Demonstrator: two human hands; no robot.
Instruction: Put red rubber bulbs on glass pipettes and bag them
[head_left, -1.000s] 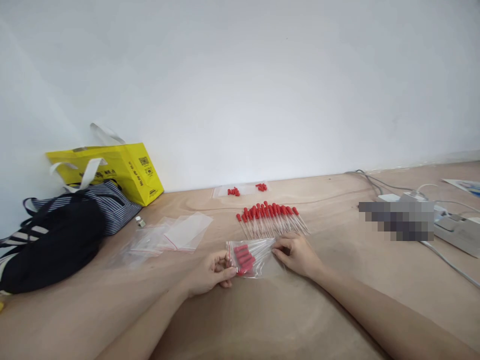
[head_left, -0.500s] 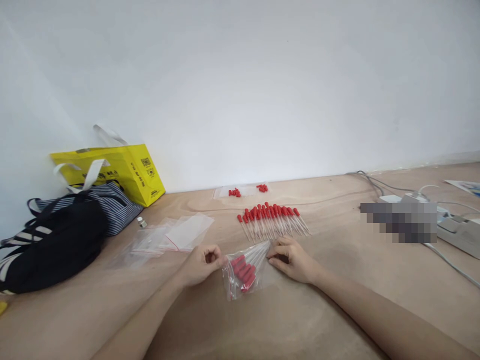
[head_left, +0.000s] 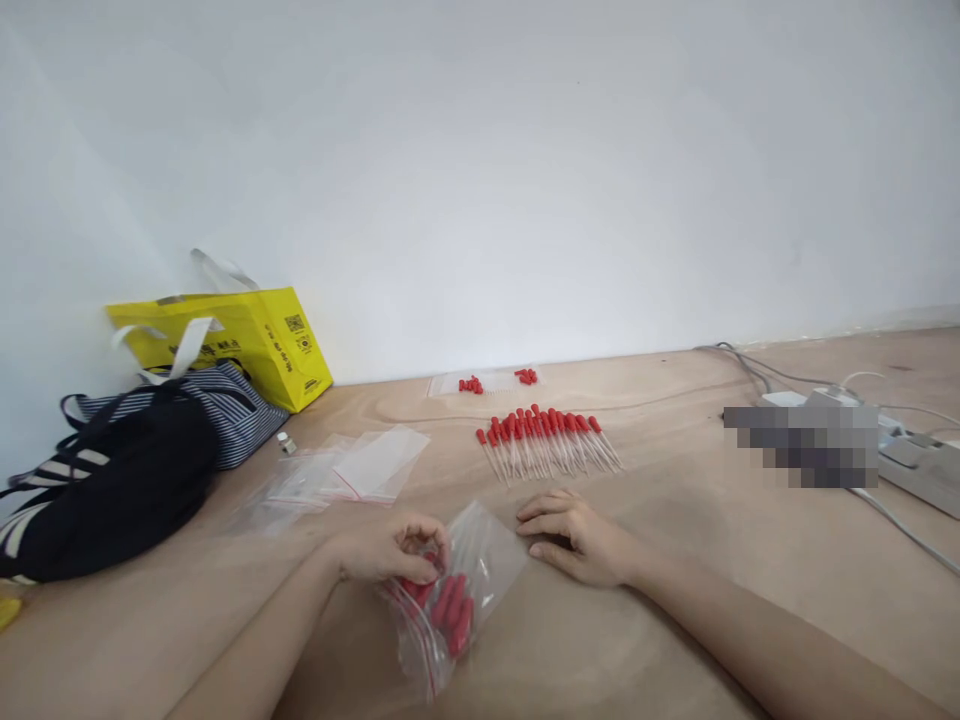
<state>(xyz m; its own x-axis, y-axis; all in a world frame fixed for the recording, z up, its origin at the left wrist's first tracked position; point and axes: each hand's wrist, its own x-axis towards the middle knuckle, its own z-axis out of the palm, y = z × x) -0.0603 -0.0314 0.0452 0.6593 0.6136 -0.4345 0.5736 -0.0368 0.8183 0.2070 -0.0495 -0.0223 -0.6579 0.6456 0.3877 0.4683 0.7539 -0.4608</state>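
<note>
My left hand (head_left: 412, 552) is closed on a clear zip-lock bag (head_left: 484, 580) with a red seal line, near its mouth. Inside the bag lie several glass droppers with red rubber bulbs (head_left: 453, 605); their thin ends hardly show through the plastic. To the right of the bag my right hand (head_left: 574, 535) is open, palm down, with fingers loosely stretched and nothing in them. Just beyond both hands, a row of droppers (head_left: 544, 440) lies with red bulbs toward the wall.
Flat empty zip bags (head_left: 375, 468) lie left of the row, near a small bottle (head_left: 286, 442). By the wall is a bag of red bulbs (head_left: 495, 382). A yellow bag (head_left: 217, 330) and dark bag (head_left: 127, 490) stand left. Power strips (head_left: 919, 465) and cables sit right.
The zip bag has moved left and toward me, now gripped by my left hand. My right hand has come away from the droppers' thin ends and opened.
</note>
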